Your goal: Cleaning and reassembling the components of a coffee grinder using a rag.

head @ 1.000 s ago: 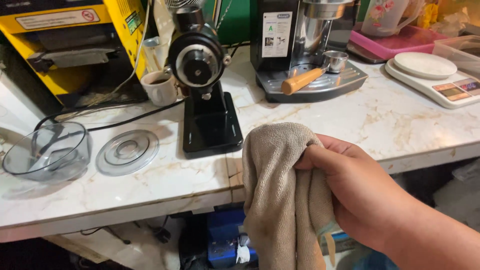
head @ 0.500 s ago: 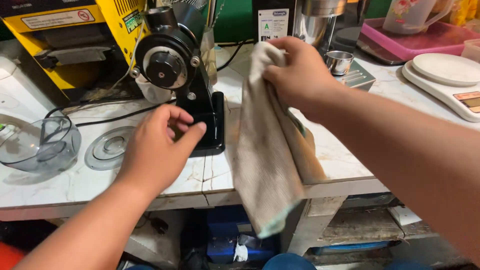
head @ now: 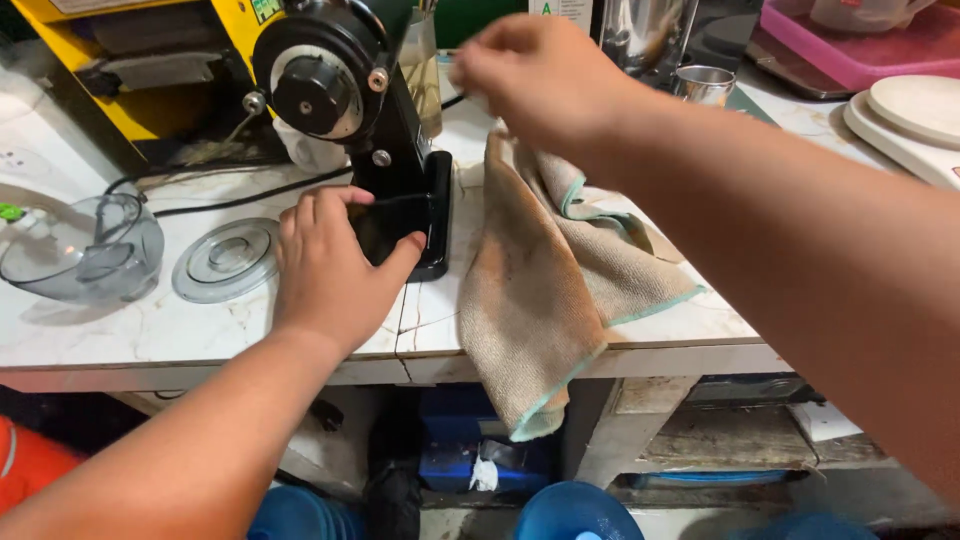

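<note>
Head view: left hand now presses flat on grinder base; right hand, moved back, pinches cloth draped over tabletop.

Cloth: beige-tan with mint-green edging, brownish stains mid-panel. Grinder: black body, silver round faceplate. Machine behind it: yellow with grey parts. Counter: white marble, brown veining. Bowl and lid: clear, greyish tint. Tray: pink. Scale plate: white (2 blue drums below).

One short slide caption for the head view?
Left hand on black grinder base; right hand lays beige cloth over counter edge.
</note>
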